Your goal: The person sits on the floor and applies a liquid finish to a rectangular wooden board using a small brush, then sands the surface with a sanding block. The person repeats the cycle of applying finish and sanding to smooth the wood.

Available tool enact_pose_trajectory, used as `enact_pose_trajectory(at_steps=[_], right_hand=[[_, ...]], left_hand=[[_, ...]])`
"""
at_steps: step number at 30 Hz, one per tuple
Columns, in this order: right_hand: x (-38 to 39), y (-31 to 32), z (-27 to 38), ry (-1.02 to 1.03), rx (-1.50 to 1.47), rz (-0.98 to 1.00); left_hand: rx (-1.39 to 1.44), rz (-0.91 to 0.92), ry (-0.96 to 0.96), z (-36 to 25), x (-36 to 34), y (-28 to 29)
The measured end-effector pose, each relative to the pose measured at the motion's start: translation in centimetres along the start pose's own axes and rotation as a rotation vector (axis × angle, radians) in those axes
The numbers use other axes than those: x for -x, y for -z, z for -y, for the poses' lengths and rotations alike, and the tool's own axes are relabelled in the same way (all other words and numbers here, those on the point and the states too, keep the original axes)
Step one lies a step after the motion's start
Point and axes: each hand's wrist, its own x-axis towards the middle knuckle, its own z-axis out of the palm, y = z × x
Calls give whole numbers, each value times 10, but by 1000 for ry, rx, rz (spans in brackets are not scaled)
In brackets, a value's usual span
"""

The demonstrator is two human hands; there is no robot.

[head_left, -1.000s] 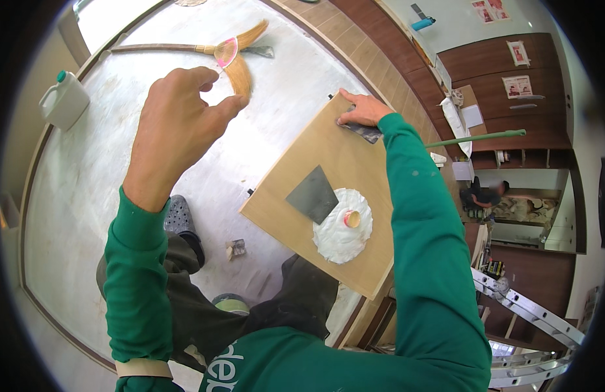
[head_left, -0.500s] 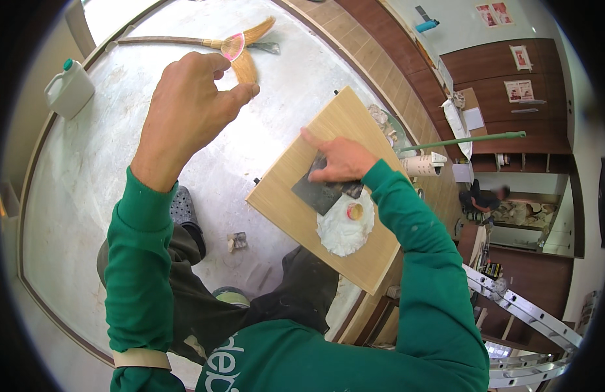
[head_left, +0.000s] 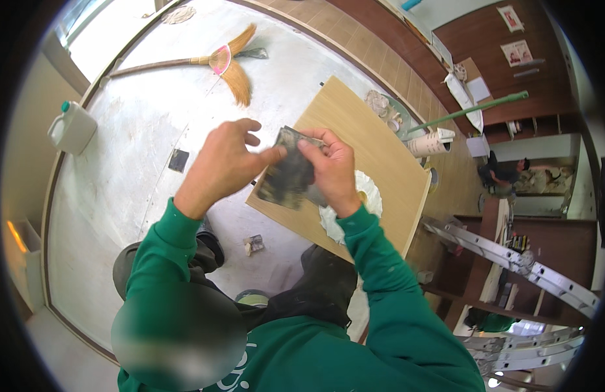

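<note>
Dark, smudged flat sheet (head_left: 281, 176) at the centre of the frame, tilted, its lower edge blurred. Right hand (head_left: 333, 171) has hold of it: thumb pressed on the face toward the camera near the upper right corner, index finger bent along the top edge, other fingers closed in and partly hidden. Most of the sheet hangs below and left of that thumb. Left hand (head_left: 225, 162) just beside, at the sheet's left edge: fingers loosely curled, thumb well apart from them, nothing between. Left thumb tip overlaps the sheet's upper left edge; cannot tell whether they touch.

Wooden board (head_left: 361, 127) lies right of centre, behind the right hand. On it, a white crumpled disc (head_left: 374, 196), partly covered by the right wrist. Broom (head_left: 235, 81) on the floor, upper left.
</note>
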Motion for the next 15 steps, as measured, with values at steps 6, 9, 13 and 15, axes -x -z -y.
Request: enact_pose_trajectory(at_steps=[6,9,13,15], right_hand=[[34,-26,-29,11,-269,-168],[58,-13,-29,-6,-172,-129],[91,20,-66,408,443,-270],[103,39,-90,565,657,-232]], left_hand=[[-190,10,-208,-9,21,-45],[-194,63,-206,0,24,-56],[-183,13,-163,31,5,-56],[-205,-9,-143,40,-5,-69]])
